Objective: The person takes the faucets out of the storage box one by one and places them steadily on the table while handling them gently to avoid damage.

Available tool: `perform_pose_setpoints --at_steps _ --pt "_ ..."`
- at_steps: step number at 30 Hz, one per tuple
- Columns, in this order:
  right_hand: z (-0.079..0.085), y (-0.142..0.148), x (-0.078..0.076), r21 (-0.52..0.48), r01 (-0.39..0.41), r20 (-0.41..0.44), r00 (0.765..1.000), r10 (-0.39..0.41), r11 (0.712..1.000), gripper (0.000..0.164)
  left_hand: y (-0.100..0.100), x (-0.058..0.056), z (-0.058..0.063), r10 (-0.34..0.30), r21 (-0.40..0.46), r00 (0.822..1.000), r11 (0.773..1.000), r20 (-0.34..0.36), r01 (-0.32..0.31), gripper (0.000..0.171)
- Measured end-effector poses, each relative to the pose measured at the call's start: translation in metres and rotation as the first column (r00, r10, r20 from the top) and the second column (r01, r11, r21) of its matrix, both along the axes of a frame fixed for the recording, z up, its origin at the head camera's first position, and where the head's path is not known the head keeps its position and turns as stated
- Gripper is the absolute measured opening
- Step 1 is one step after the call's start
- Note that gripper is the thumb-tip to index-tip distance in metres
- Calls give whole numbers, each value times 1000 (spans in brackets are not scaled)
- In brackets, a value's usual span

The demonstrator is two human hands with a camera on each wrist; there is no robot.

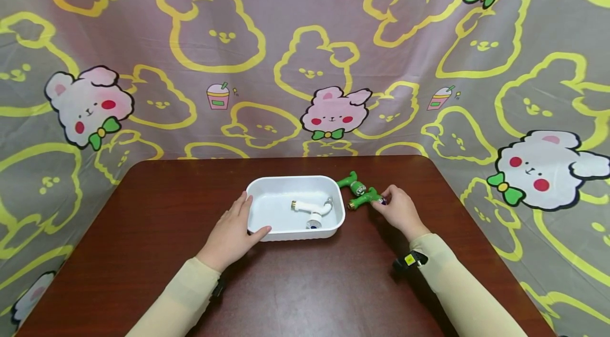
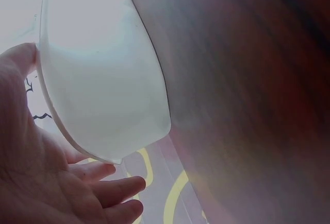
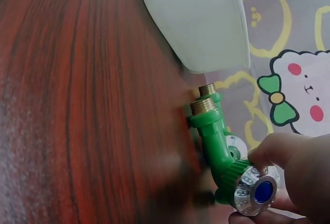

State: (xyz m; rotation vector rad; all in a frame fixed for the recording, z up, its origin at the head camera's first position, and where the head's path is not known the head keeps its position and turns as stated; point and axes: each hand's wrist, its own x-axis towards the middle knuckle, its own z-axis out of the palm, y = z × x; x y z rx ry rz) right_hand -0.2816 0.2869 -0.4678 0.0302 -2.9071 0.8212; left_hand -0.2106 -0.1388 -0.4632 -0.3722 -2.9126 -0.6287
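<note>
My left hand [image 1: 232,235] rests against the left front corner of a white plastic basin [image 1: 281,234]. Its thumb lies over the front rim, and its fairly straight fingers touch the left side. Inside the basin lies a white tap [image 1: 307,208] with a brass-coloured threaded end. To the right, my right hand [image 1: 402,213] pinches the round clear knob of a green tap [image 1: 366,197]. In the right wrist view this knob [image 3: 256,190] has a blue centre, and the threaded end points towards the basin. A second green tap [image 1: 351,183] lies just behind, partly hidden in the right wrist view.
A dark red-brown wooden table [image 1: 305,284] bears everything. Behind it and at both sides hangs a patterned cloth [image 1: 267,82] with yellow outlines and white rabbit faces. The basin's right wall stands close to the green taps.
</note>
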Motion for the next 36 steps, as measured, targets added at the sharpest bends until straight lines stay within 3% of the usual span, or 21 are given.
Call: perform_pose_setpoints --at_steps 17,36 --pt "2 0 -1 26 -32 70 997 30 999 33 -1 0 -1 2 2 1000 1000 1 -2 96" --pt "-1 0 0 46 -29 75 997 25 999 33 0 0 -1 -4 1 1000 1000 -4 4 96"
